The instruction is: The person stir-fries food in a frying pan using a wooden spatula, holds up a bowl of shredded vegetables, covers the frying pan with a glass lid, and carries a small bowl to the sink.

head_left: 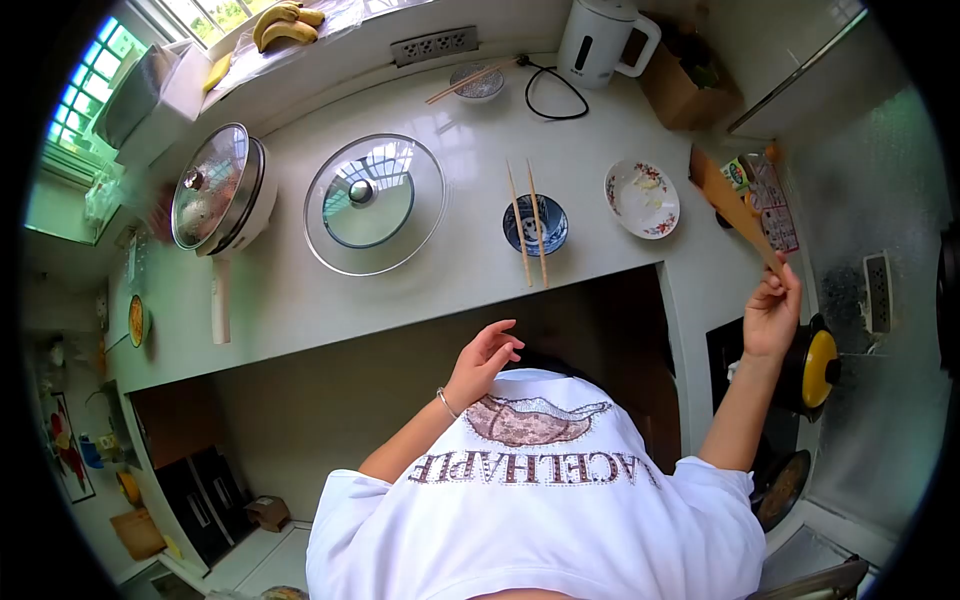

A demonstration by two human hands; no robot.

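R hand grips spatula, L hand holds nothing

R hand closed round the spatula's handle end, out at the R end of the counter. Blade points fwd & a bit L, btwn the floral plate & a printed packet; can't tell if it touches anything. L hand in front of the shirt, fingers loosely bent & part spread, bracelet on wrist; counter edge just ahead of it.

Plate has a few small food bits in it. L of plate: blue bowl, pr of chopsticks laid across its rim, tips toward & away from person. Further L, glass lid w/ dark knob, then a lidded pan, its pale handle pointing back toward person.

Back of counter: small bowl w/ 2nd pr of sticks across it, white kettle w/ black cord looped in front, cardboard box to its R. Bananas up by the window, socket strip on the wall below. Yellow pot lid just R of R forearm; dark wok nearer the body, partly hidden by the sleeve.
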